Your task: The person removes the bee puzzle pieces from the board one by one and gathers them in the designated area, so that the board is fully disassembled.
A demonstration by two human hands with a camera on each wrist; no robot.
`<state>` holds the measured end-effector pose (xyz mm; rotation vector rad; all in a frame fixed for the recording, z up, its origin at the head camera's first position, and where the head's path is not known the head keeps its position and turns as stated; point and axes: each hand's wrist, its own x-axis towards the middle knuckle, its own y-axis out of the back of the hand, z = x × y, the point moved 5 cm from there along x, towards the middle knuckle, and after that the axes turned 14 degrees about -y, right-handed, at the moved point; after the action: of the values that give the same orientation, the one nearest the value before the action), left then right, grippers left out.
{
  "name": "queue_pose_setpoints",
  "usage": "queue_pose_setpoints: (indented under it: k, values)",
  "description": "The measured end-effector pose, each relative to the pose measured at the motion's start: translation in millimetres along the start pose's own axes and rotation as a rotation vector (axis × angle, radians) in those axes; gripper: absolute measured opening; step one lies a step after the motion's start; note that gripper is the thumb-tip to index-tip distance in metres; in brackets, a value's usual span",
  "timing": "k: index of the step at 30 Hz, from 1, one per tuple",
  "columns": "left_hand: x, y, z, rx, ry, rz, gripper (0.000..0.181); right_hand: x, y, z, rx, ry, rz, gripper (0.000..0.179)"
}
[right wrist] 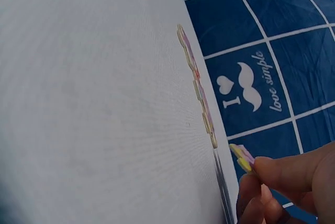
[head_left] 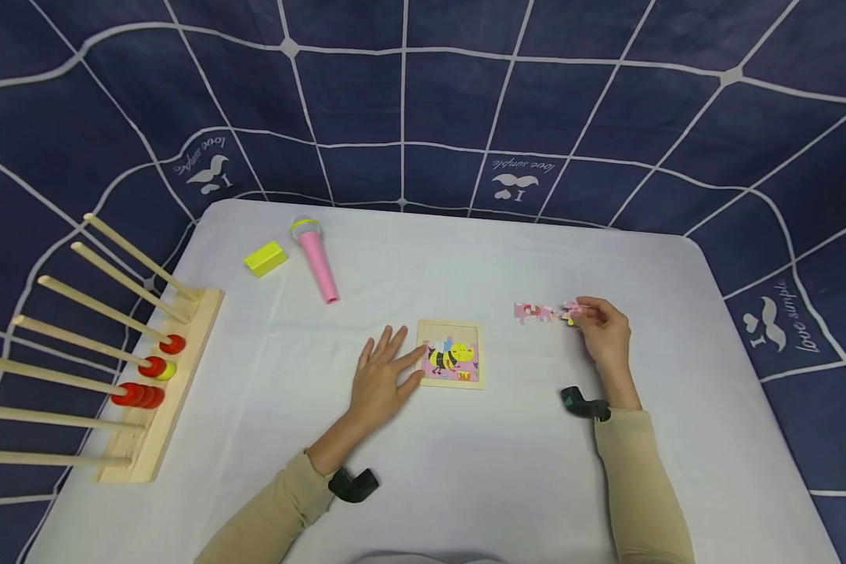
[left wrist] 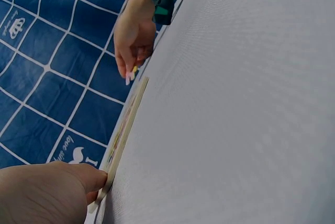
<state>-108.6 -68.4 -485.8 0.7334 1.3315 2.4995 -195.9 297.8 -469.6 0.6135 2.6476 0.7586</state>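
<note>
A square wooden puzzle board [head_left: 482, 352] lies on the table, its lower part filled with a bee picture [head_left: 453, 358]. My left hand [head_left: 381, 384] rests at the board's left side, fingers spread, with index finger and thumb touching its edge. To the right, my right hand [head_left: 606, 329] pinches a small pink and yellow puzzle piece [right wrist: 243, 157] between thumb and fingertips. In the right wrist view this piece is held up off the table. Several loose pink puzzle pieces [head_left: 532, 312] lie in a row just left of the right hand.
A pink toy microphone [head_left: 317, 262] and a yellow block [head_left: 265, 258] lie toward the back left. Along the left side stands a wooden peg rack [head_left: 183, 356] with red and yellow rings on some pegs. A dark blue checked cloth [head_left: 458, 102] hangs behind the white table.
</note>
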Motion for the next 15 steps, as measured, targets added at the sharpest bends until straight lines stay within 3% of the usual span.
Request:
queue_pose_setpoints:
  k: [15]
  values:
    - [0.6,-0.2,-0.2,0.007,-0.007,0.007,0.041,1.0,-7.4,3.3,-0.166,0.073,0.035,0.025]
